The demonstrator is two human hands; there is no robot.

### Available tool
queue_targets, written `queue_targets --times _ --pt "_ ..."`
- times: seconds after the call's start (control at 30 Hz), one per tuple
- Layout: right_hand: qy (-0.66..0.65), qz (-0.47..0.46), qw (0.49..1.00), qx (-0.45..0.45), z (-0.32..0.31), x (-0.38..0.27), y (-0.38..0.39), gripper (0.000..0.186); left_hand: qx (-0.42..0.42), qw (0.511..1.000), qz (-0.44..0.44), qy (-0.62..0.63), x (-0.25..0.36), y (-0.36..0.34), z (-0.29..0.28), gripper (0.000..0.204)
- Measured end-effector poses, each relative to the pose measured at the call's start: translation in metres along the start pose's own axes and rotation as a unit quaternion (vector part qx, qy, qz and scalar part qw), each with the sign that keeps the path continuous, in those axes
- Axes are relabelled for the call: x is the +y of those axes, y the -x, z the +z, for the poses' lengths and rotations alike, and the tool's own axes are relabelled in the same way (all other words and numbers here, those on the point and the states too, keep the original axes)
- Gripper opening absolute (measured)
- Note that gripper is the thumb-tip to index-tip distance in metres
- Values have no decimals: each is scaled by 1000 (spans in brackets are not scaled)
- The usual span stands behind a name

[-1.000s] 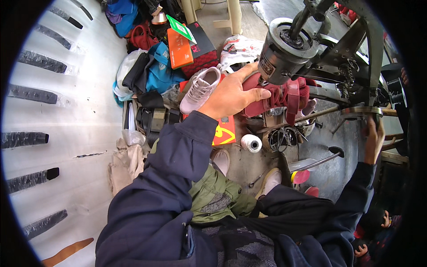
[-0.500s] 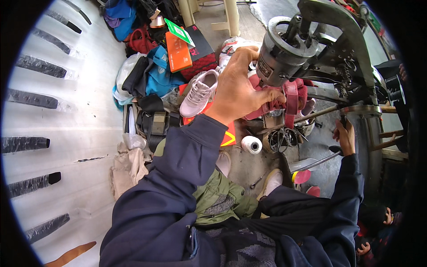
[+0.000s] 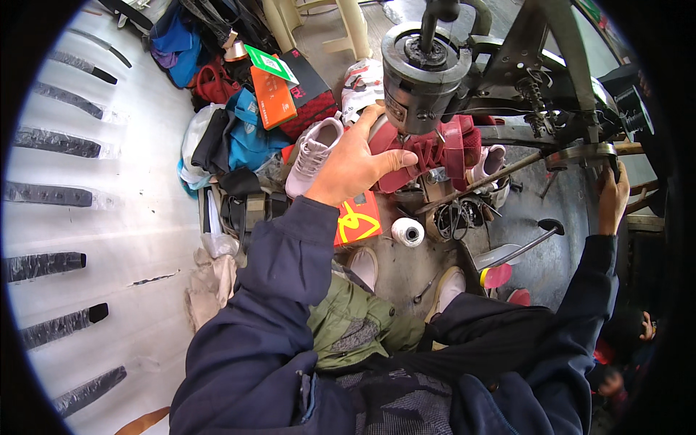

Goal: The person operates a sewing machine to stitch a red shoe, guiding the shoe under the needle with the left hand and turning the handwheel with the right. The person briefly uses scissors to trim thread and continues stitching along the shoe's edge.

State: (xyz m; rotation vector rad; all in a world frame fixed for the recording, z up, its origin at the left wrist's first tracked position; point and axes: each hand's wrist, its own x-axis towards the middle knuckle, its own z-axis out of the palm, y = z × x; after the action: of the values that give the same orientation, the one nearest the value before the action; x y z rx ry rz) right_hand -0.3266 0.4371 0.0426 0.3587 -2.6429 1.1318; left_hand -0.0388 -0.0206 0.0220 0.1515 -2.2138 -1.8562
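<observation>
1. Nearest, an olive-green cloth point(image 3: 355, 319) covers the lap; dark sleeves reach forward from either side.
2. The left hand point(image 3: 351, 163) has its thumb over the toe of a red strapped shoe point(image 3: 435, 150), index finger along the far edge. These fingers are grasping the shoe; the others are hidden. A light, flat hold should steer it without dragging.
3. The shoe sits directly below the cylindrical sewing machine head point(image 3: 420, 83). The needle point is hidden, so thumb and index are best placed well clear of it.
4. At far right, the right hand point(image 3: 615, 196) has its fingers wrapped around a dark crank handle point(image 3: 616, 169) below the handwheel point(image 3: 580, 154). Slow, even turns, with a pause before re-angling the shoe, would probably give tidier stitches.
5. Beyond the left hand stand a pale pink sneaker point(image 3: 312, 156) and a black-and-red box point(image 3: 312, 112).
</observation>
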Motion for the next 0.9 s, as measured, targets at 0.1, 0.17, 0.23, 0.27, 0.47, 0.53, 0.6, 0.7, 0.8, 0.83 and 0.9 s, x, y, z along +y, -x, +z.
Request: queue_targets --times 0.1,0.17,0.23,0.27,0.47,0.53,0.6,0.7,0.8,0.83,0.9 --pt "61 -41 996 55 21 55 -10 15 2 1000 -11 9 4 1 2 78" --pt "-51 151 987 -33 43 69 8 14 4 1000 -19 23 6 1 3 79" --pt "-19 165 973 -158 63 54 35 15 -5 1000 -12 22 7 1 2 80" --pt "18 186 957 -221 74 37 45 21 -7 1000 -20 10 8 1 2 81" --pt "-84 -8 980 -183 42 -53 52 25 9 999 -27 -32 11 7 0 86" --pt "-65 -16 994 -91 15 -45 28 20 7 999 -28 -46 9 6 0 87" --pt "35 -38 999 16 3 -16 5 16 17 998 -25 -53 4 6 1 88" --pt "85 -79 991 69 14 44 -11 14 9 999 -43 -17 -2 7 2 94" --pt "19 104 991 -79 41 75 11 14 58 997 45 -36 -5 3 8 101" --pt "-38 117 985 -117 57 75 25 16 60 993 87 -50 -5 -1 9 108" --pt "-32 112 975 -190 79 59 47 21 109 979 162 -54 -4 -6 13 107"
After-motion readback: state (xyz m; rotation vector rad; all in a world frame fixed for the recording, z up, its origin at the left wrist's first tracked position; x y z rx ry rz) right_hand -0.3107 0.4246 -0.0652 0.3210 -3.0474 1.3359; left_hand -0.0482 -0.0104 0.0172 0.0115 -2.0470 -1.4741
